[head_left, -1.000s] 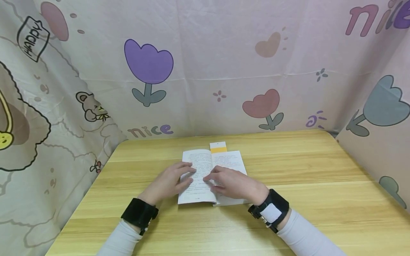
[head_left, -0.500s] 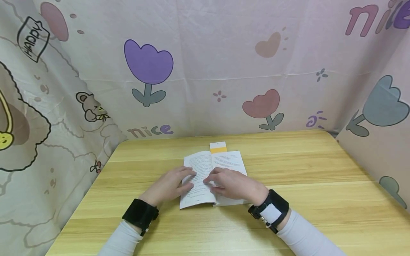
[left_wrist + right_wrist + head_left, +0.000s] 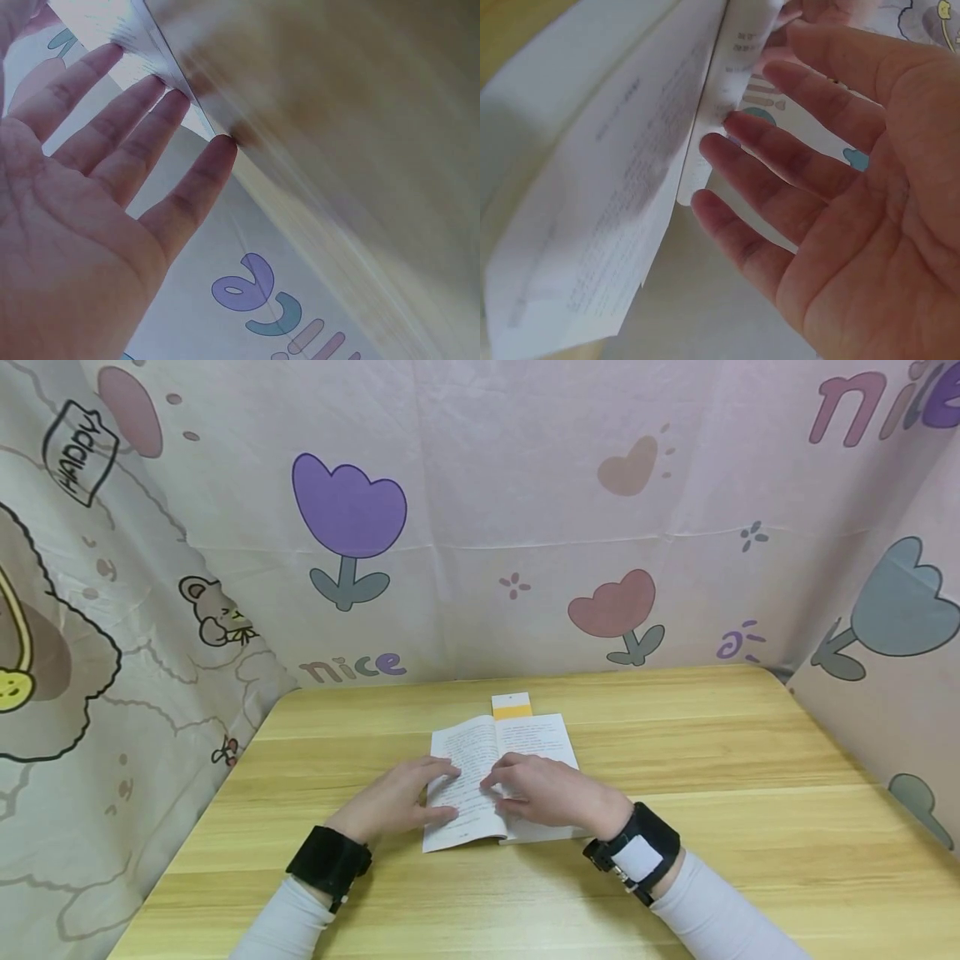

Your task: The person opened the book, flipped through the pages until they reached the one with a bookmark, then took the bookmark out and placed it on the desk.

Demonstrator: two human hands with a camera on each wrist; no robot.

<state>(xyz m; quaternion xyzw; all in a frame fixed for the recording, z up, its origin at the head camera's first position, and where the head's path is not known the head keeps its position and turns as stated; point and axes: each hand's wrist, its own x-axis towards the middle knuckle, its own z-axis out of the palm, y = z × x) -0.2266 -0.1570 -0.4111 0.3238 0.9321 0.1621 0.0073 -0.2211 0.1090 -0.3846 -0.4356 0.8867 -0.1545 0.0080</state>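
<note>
An open book point(image 3: 467, 745) with printed pages lies at the middle of the table. My left hand point(image 3: 393, 797) rests at the left page's outer part, fingers and thumb spread over its text. In the left wrist view the left hand's fingers point(image 3: 139, 146) are straight, with the little fingertip just past the page edge. My right hand point(image 3: 551, 789) lies across the right page, its fingertips close to the central fold. The right wrist view has the right hand point(image 3: 855, 195) with fingers extended beside the fold, pinching nothing. Part of the right page is hidden beneath it.
A white and yellow card-like piece point(image 3: 512, 704) sticks out past the book's far edge. Wood-grain tabletop point(image 3: 712, 752) surrounds the book. A printed cloth point(image 3: 480, 468) hangs behind the table and along both sides.
The left page's outer edge has lifted slightly and shifted inward, its near corner coming toward me. My left hand has slid a little nearer to me. The right hand stays nearly still.
</note>
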